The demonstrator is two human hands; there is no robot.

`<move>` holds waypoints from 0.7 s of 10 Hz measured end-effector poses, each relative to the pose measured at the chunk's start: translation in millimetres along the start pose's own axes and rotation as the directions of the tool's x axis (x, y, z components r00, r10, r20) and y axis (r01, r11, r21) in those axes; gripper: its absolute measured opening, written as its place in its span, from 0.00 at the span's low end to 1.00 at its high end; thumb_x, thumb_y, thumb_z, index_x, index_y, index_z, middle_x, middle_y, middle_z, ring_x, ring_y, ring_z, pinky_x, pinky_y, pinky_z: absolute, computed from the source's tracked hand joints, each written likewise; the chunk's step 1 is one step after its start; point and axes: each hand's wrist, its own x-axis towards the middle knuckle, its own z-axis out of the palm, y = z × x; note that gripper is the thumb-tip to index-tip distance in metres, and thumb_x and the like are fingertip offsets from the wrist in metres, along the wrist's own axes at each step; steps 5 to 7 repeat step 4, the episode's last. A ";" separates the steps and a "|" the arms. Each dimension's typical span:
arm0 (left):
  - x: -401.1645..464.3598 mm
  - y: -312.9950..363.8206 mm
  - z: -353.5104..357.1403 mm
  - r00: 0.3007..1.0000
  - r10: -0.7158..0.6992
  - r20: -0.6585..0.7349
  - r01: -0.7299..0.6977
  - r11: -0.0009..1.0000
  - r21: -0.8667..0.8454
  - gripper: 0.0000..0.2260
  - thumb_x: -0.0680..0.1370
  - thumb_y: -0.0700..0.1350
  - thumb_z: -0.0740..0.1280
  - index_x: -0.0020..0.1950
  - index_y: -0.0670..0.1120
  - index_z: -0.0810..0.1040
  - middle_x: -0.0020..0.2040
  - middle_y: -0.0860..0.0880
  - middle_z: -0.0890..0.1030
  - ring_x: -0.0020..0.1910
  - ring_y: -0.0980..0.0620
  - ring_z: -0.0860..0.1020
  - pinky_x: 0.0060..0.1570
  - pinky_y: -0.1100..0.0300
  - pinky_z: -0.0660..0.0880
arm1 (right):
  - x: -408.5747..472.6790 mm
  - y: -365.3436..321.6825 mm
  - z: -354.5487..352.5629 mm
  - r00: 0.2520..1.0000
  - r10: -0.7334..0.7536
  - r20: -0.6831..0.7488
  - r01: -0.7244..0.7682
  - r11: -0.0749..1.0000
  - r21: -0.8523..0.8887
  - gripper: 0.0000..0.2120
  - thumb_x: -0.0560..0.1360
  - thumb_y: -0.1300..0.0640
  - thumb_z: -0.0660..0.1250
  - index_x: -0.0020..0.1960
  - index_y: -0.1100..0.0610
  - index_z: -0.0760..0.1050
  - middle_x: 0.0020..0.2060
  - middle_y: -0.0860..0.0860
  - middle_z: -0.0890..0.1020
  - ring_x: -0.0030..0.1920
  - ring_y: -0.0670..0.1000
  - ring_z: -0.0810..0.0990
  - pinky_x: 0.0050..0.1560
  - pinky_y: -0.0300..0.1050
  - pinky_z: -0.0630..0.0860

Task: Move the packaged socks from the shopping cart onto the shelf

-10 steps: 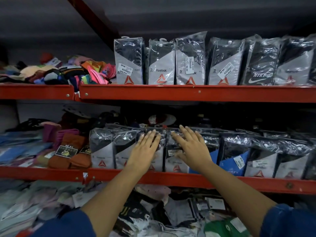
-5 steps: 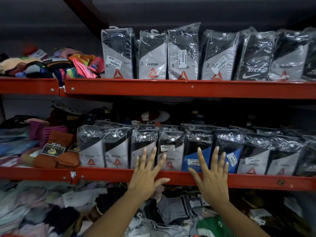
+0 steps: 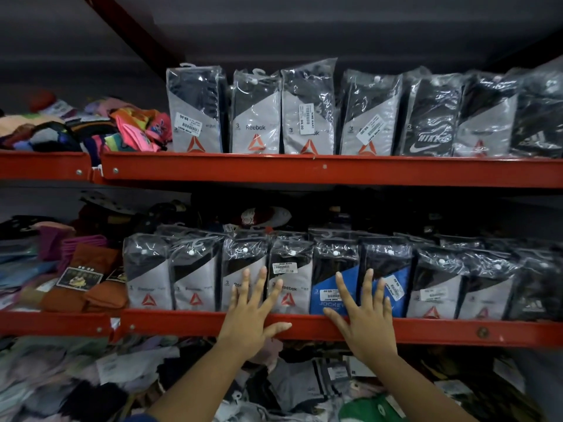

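Packaged socks in clear plastic stand upright in a row on the middle shelf [image 3: 189, 322], behind its red front rail. My left hand [image 3: 253, 315] is spread flat, with its fingers over the grey Reebok packs [image 3: 289, 284] and its thumb on the rail. My right hand [image 3: 364, 315] is also spread, with its fingers against the blue Jockey pack [image 3: 330, 295]. Neither hand holds anything. A second row of sock packs [image 3: 307, 117] stands on the upper shelf [image 3: 304, 170]. The shopping cart is not in view.
Loose coloured socks [image 3: 128, 129] are piled at the left of the upper shelf. Orange and purple folded socks [image 3: 82, 281] lie left of the middle row. Below the rail, a jumbled heap of socks and packs [image 3: 122, 379] fills the lowest level.
Both hands have drawn back and down from the packs to the front rail, with fingers spread. The view has shifted slightly closer and lower.
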 end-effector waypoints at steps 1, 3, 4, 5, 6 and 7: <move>-9.1 11.2 -18.1 0.999 -0.022 0.034 0.022 1.000 -0.003 0.40 0.67 0.75 0.32 0.74 0.57 0.33 0.74 0.44 0.30 0.70 0.38 0.28 0.71 0.40 0.36 | -4.7 -2.1 -20.0 1.000 -0.011 -0.012 0.011 1.000 0.013 0.35 0.75 0.30 0.48 0.76 0.41 0.41 0.77 0.59 0.45 0.75 0.62 0.50 0.69 0.59 0.61; -29.9 29.4 -79.1 0.985 -0.110 -0.133 0.096 0.990 -0.107 0.37 0.74 0.69 0.39 0.76 0.49 0.54 0.78 0.43 0.51 0.76 0.45 0.45 0.74 0.47 0.46 | 8.9 -16.3 -79.5 0.948 -0.068 -0.309 0.083 0.996 0.033 0.28 0.76 0.44 0.62 0.71 0.57 0.65 0.70 0.60 0.68 0.65 0.61 0.71 0.56 0.61 0.74; -28.5 33.1 -113.7 0.942 -0.080 -0.325 0.032 0.988 -0.150 0.30 0.79 0.62 0.43 0.71 0.46 0.66 0.73 0.43 0.65 0.73 0.45 0.60 0.70 0.46 0.60 | 15.4 -31.9 -117.1 0.911 -0.111 -0.397 0.135 0.990 0.033 0.27 0.78 0.44 0.60 0.71 0.58 0.65 0.70 0.59 0.68 0.67 0.60 0.69 0.58 0.60 0.73; -28.5 33.1 -113.7 0.942 -0.080 -0.325 0.032 0.988 -0.150 0.30 0.79 0.62 0.43 0.71 0.46 0.66 0.73 0.43 0.65 0.73 0.45 0.60 0.70 0.46 0.60 | 15.4 -31.9 -117.1 0.911 -0.111 -0.397 0.135 0.990 0.033 0.27 0.78 0.44 0.60 0.71 0.58 0.65 0.70 0.59 0.68 0.67 0.60 0.69 0.58 0.60 0.73; -28.5 33.1 -113.7 0.942 -0.080 -0.325 0.032 0.988 -0.150 0.30 0.79 0.62 0.43 0.71 0.46 0.66 0.73 0.43 0.65 0.73 0.45 0.60 0.70 0.46 0.60 | 15.4 -31.9 -117.1 0.911 -0.111 -0.397 0.135 0.990 0.033 0.27 0.78 0.44 0.60 0.71 0.58 0.65 0.70 0.59 0.68 0.67 0.60 0.69 0.58 0.60 0.73; -28.5 33.1 -113.7 0.942 -0.080 -0.325 0.032 0.988 -0.150 0.30 0.79 0.62 0.43 0.71 0.46 0.66 0.73 0.43 0.65 0.73 0.45 0.60 0.70 0.46 0.60 | 15.4 -31.9 -117.1 0.911 -0.111 -0.397 0.135 0.990 0.033 0.27 0.78 0.44 0.60 0.71 0.58 0.65 0.70 0.59 0.68 0.67 0.60 0.69 0.58 0.60 0.73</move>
